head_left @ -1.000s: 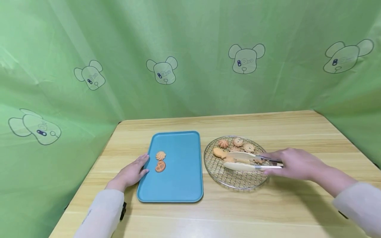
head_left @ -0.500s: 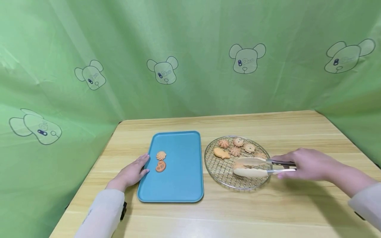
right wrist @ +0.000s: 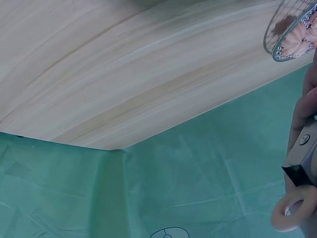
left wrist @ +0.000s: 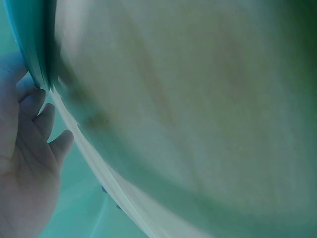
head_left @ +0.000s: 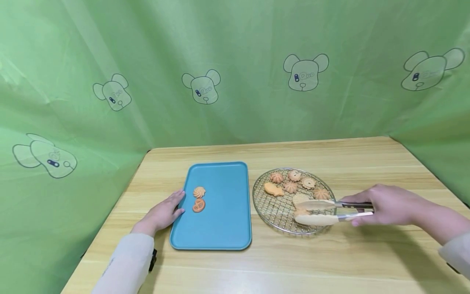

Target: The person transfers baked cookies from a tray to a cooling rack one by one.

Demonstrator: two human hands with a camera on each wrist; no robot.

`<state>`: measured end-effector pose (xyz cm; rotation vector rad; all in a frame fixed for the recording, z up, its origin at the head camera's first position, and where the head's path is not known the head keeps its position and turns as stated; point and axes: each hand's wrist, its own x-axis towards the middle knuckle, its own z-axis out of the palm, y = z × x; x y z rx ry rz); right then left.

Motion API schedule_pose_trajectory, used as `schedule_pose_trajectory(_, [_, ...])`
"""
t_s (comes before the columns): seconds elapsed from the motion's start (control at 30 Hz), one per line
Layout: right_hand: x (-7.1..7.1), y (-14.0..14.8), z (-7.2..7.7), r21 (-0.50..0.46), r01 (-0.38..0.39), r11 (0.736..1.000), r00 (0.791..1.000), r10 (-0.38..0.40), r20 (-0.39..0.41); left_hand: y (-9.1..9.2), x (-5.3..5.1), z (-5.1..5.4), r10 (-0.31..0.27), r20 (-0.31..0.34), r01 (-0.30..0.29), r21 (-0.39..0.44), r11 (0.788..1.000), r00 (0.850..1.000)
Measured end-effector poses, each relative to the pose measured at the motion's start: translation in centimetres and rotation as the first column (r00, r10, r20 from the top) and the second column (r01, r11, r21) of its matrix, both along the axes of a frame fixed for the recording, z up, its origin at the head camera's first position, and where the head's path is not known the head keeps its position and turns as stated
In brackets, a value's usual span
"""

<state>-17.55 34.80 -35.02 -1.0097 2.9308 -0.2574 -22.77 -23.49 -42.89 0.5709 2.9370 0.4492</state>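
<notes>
My left hand (head_left: 161,213) rests at the left edge of a blue tray (head_left: 227,220), its fingertips touching the rim. In the left wrist view its fingers are loosely bent. On the tray lie a swirl-shaped cookie (head_left: 199,192) and a pretzel-shaped cookie (head_left: 198,205). My right hand (head_left: 393,205) grips a pair of tongs (head_left: 317,220) with pale tips and metal arms. The tong tips are parted over the front right of a round wire rack (head_left: 269,214), on either side of a partly hidden cookie (head_left: 301,211). Whether they touch it, I cannot tell.
Several other cookies stay on the rack, among them a fish-shaped cookie (head_left: 273,189) and a flower-shaped cookie (head_left: 321,194). All stands on a wooden table (head_left: 286,265). A green curtain (head_left: 249,114) with bear-head prints closes off the back and sides.
My right hand and the tongs have moved right and slightly toward me over the rack, uncovering cookies behind them. My left hand stays at the tray's edge.
</notes>
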Motion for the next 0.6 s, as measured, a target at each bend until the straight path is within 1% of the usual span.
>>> schedule_pose_trajectory(0.2, [0.02, 0.11, -0.22, -0.002, -0.021, 1.000, 1.000, 0.021, 0.014, 0.01, -0.02, -0.04, 0.006, 0.003, -0.006, -0.001, 1.000, 1.000])
schedule_pose_trajectory(0.37, [0.06, 0.12, -0.32, -0.001, -0.019, 1.000, 0.999, 0.019, 0.033, -0.04, -0.09, -0.13, 0.011, 0.006, -0.011, -0.007, 1.000, 1.000])
schedule_pose_trajectory(0.6, [0.15, 0.14, -0.34, -0.014, -0.026, 1.000, 0.999, 0.027, 0.018, 0.00, -0.05, -0.05, 0.008, 0.004, -0.008, 0.002, 1.000, 1.000])
